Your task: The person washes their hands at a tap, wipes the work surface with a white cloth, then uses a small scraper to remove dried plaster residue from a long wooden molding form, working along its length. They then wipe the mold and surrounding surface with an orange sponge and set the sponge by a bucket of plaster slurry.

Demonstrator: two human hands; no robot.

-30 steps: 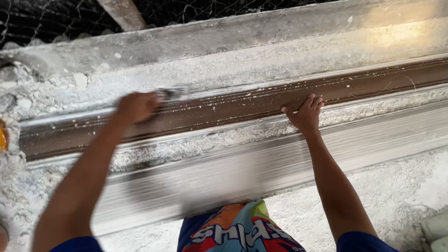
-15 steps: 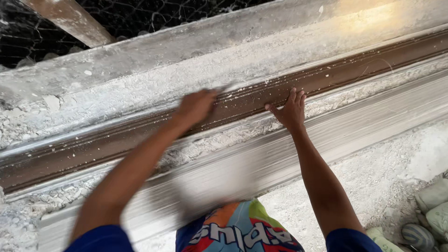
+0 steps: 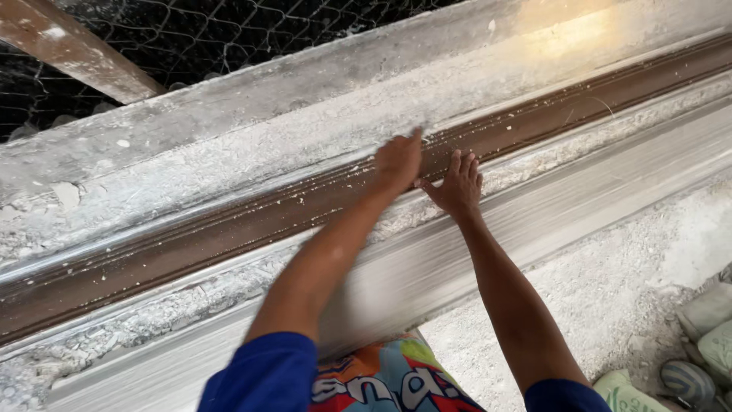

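Mould channel (image 3: 229,229) brown, ribbed, plaster-flecked; left hand (image 3: 398,162) grip unclear, right hand (image 3: 457,185) spread flat.

A plaster-casting workshop: a long brown moulding channel (image 3: 229,229) crusted with white plaster, wire mesh (image 3: 229,38) behind, dusty floor (image 3: 610,290) and sacks (image 3: 709,336) nearby.

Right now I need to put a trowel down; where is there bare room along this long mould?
The pale flat strip below the brown grooved channel lies bare right of the right hand. Around the left hand it is crowded; bags fill the lower right corner.
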